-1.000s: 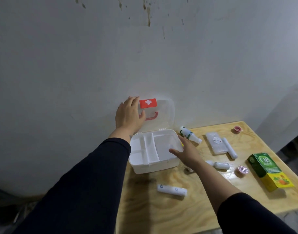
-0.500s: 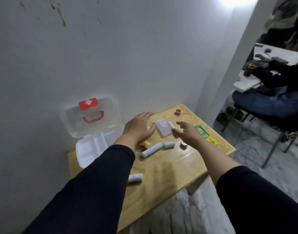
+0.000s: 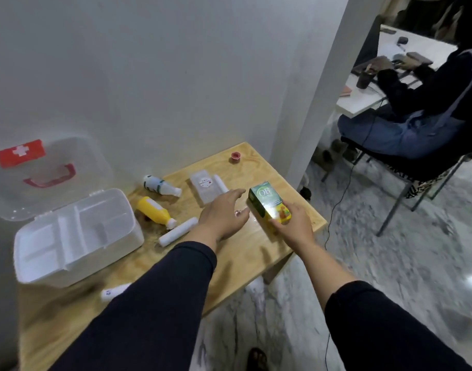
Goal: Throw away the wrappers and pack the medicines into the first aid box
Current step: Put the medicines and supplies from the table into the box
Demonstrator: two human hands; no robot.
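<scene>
While lying flat, green box points toward wall.

Just one head cam, looking forward and down over the wooden table, fairly close.

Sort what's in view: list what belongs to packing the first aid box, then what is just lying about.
Job:
first aid box, open
green carton, under the right hand
left hand
yellow bottle
white bottle
white roll
clear packet
pink tape

Lying about:
chair
far desk
cable
</scene>
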